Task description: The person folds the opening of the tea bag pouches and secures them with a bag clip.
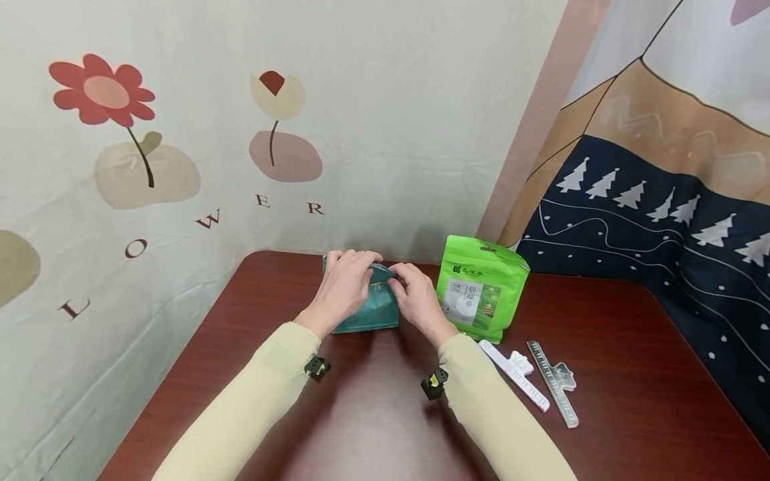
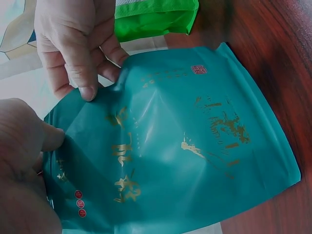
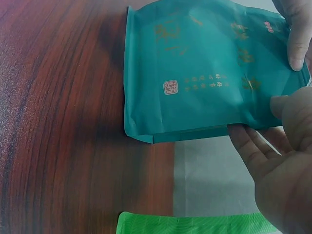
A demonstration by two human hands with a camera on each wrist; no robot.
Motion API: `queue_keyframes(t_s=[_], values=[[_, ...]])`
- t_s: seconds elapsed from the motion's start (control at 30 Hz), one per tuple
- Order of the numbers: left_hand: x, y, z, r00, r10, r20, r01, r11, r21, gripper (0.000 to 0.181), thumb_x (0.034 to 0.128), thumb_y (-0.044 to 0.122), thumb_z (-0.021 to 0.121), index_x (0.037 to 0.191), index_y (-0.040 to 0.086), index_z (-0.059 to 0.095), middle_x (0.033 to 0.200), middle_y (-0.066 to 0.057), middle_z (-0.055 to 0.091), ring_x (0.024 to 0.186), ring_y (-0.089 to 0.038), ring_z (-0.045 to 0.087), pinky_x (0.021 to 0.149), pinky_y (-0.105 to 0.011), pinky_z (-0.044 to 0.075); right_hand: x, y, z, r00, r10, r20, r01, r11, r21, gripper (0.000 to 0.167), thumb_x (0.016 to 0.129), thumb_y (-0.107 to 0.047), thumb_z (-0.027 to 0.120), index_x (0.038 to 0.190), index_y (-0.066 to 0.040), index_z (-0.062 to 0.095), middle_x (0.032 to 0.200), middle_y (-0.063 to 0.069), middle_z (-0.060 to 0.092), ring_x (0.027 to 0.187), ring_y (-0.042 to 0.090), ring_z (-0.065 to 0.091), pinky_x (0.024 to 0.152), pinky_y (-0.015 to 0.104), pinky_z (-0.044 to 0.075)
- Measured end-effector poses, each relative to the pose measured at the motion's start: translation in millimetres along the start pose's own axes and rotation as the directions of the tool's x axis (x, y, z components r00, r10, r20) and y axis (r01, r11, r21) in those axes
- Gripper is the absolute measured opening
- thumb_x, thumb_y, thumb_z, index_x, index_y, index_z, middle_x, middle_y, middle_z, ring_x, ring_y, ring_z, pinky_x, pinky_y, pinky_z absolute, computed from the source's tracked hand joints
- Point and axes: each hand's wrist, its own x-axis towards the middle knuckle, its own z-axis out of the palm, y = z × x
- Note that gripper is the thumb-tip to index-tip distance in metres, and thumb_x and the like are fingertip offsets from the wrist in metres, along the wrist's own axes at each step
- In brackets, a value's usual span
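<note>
And here both hands were at the top of the teal pouch (image 1: 375,310), which stood on its base on the dark red wooden table (image 1: 637,381), gold characters across its front! The left hand (image 1: 338,288) pinched the upper left, thumb on the front, fingers behind; the right hand (image 1: 419,299) matched it at the upper right, thumb in front and fingertips at the back. A two-handed grip, then, with the step apparently being to work that top edge; whether the mouth was sealed or parted, one couldn't tell. Just beside the right hand stood the bright green pouch (image 1: 484,275), upright and untouched, and nearer the person lay the white clip (image 1: 515,375) and the clear clip (image 1: 551,384), neither in play. The next move, by the look of it, called for an even pinch on both sides and the base kept steady on the wood
</note>
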Motion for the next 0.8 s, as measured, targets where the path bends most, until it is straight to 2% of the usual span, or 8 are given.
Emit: queue_keyframes(t_s=[0.33, 0.6, 0.8], values=[[-0.2, -5.1, -2.2, 0.999, 0.041, -0.022, -0.040, 0.999, 0.015, 0.015, 0.0996, 0.000, 0.063, 0.104, 0.010, 0.074, 0.095, -0.004, 0.072, 0.089, -0.026, 0.062, 0.089, -0.045, 0.040, 0.8, 2.0, 1.2, 1.000, -0.027, -0.016, 0.026, 0.999, -0.031, 0.006, 0.099, -0.004, 0.066, 0.103, -0.005, 0.071, 0.099, 0.010, 0.070, 0.085, 0.026, 0.065, 0.078, 0.042, 0.055], [-1.0, -7.7, -3.2, 0.997, 0.054, -0.049, -0.054, 0.998, 0.014, 0.014, 0.0984, 0.001, 0.065, 0.101, 0.008, 0.076, 0.091, -0.005, 0.074, 0.084, -0.025, 0.063, 0.088, -0.045, 0.043, 1.4, 3.7, 2.5, 0.997, -0.054, -0.051, 0.052, 0.997, -0.053, 0.008, 0.098, -0.004, 0.068, 0.102, -0.005, 0.075, 0.102, 0.009, 0.075, 0.090, 0.026, 0.071, 0.082, 0.043, 0.058], [-0.8, -8.0, -4.3, 0.997, 0.060, -0.044, -0.060, 0.998, 0.009, 0.014, 0.0985, 0.001, 0.065, 0.100, 0.008, 0.077, 0.089, -0.004, 0.074, 0.084, -0.025, 0.063, 0.087, -0.045, 0.043, 2.5, 6.1, 3.4, 0.995, -0.075, -0.070, 0.071, 0.996, -0.061, 0.008, 0.096, -0.004, 0.070, 0.101, -0.005, 0.077, 0.102, 0.010, 0.077, 0.096, 0.027, 0.074, 0.085, 0.042, 0.059]])
